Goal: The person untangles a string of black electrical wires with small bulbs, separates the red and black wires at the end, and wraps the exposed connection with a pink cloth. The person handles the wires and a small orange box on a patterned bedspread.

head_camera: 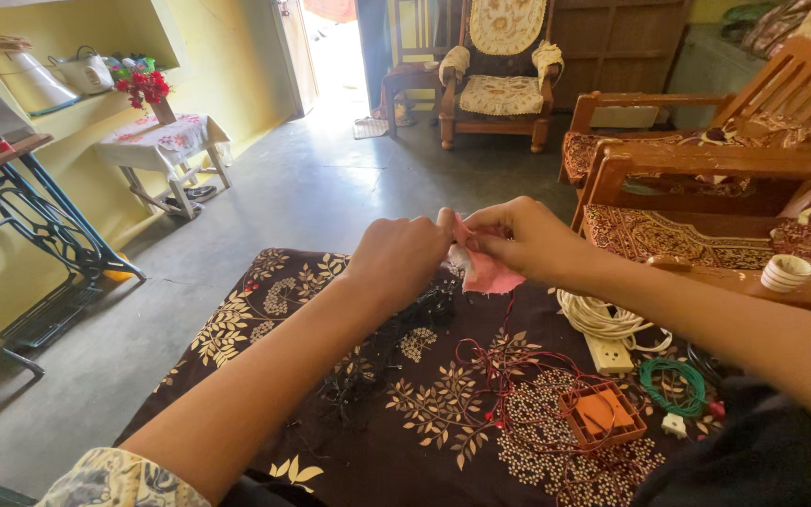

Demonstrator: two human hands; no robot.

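Note:
My left hand [404, 255] and my right hand [518, 237] meet above a table covered with a dark brown cloth with a leaf pattern [265, 310]. Both pinch a small pink piece of cloth [490, 272] with a bit of white stuffing at its edge. A red string [504, 352] hangs from the pink piece down onto the table. Under my left wrist lies a tangle of dark thread or wire [377, 361].
On the table's right side lie a coiled white cable with a socket block [607, 330], a small orange woven tray [603, 414] and a green wire coil [673, 385]. Wooden armchairs [706, 160] stand right and behind. A sewing machine stand [39, 225] and small table [161, 141] are left.

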